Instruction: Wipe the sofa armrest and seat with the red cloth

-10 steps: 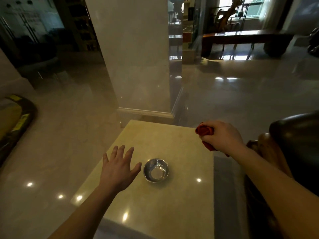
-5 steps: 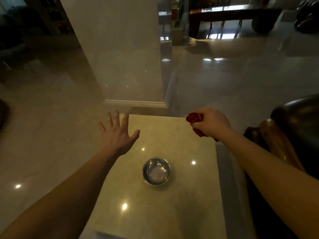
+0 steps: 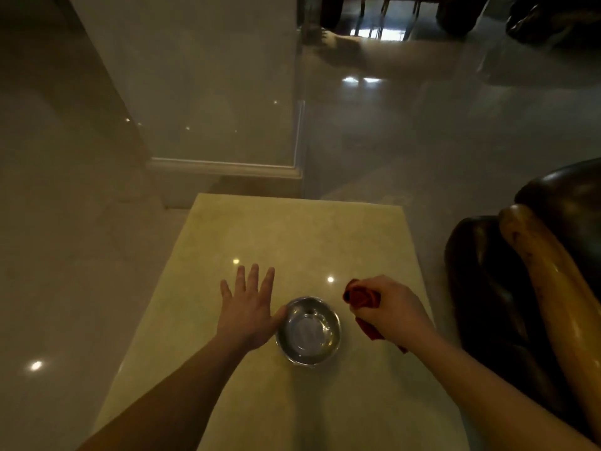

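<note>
My right hand [image 3: 395,312] is closed around the bunched red cloth [image 3: 361,297], just right of a small steel bowl [image 3: 308,330] on the pale stone table [image 3: 292,236]. Part of the cloth hangs below my wrist. My left hand [image 3: 248,309] is flat with fingers spread, its thumb touching the bowl's left rim. The sofa's dark leather armrest [image 3: 487,288] with a glossy wooden rail [image 3: 546,275] rises at the right edge, apart from both hands. The sofa seat is out of view.
A large marble pillar [image 3: 201,92] stands just beyond the table's far edge. Shiny tiled floor [image 3: 422,141] surrounds the table. Dark wooden furniture [image 3: 455,11] sits far back at the top right.
The view has tilted down. Both hands have drawn back toward the bowl: my left hand now touches its rim, and my right hand with the cloth has come from the far right corner to beside the bowl.
</note>
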